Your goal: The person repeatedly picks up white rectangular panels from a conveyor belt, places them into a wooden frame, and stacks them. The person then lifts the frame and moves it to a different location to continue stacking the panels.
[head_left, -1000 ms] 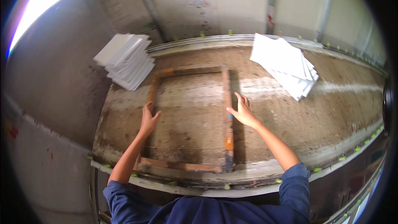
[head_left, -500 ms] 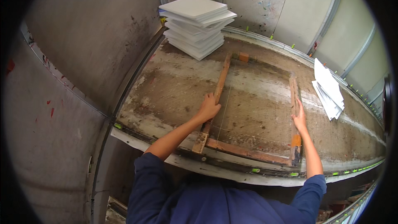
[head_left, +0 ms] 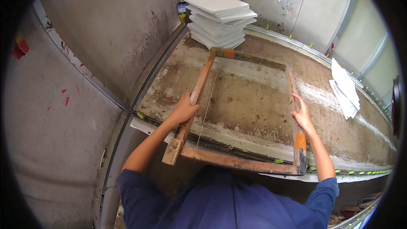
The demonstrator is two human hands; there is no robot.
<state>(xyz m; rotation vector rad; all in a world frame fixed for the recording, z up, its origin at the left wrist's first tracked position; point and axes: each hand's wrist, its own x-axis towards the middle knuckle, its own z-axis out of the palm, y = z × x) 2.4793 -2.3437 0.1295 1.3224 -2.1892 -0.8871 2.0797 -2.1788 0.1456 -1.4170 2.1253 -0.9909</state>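
Observation:
A rectangular wooden frame (head_left: pixel 237 159) is between my two hands, over the worn, stained table (head_left: pixel 250 97). Orange tape wraps parts of it, and a small wooden block (head_left: pixel 172 152) sticks out at its near left corner. My left hand (head_left: pixel 185 109) is closed round the left bar. On the right bar, my right hand (head_left: pixel 302 115) grips with the thumb side toward the inside. The frame's near bar reaches past the table's front edge, close to my body. A thin pale line runs inside the left bar; whether a sheer mesh spans the opening, I cannot tell.
A tall stack of white sheets or boards (head_left: pixel 218 3) stands at the far left of the table, beside a small dark blue and yellow container (head_left: pixel 182 12). Several loose white sheets (head_left: pixel 344 89) lie at the right. Green clips (head_left: pixel 278 161) line the edges. Stained walls (head_left: pixel 106 38) enclose the left and back.
Both hands have lifted the frame and drawn it toward my body and to the left. Its near bar now hangs beyond the table edge. My view has shifted slightly.

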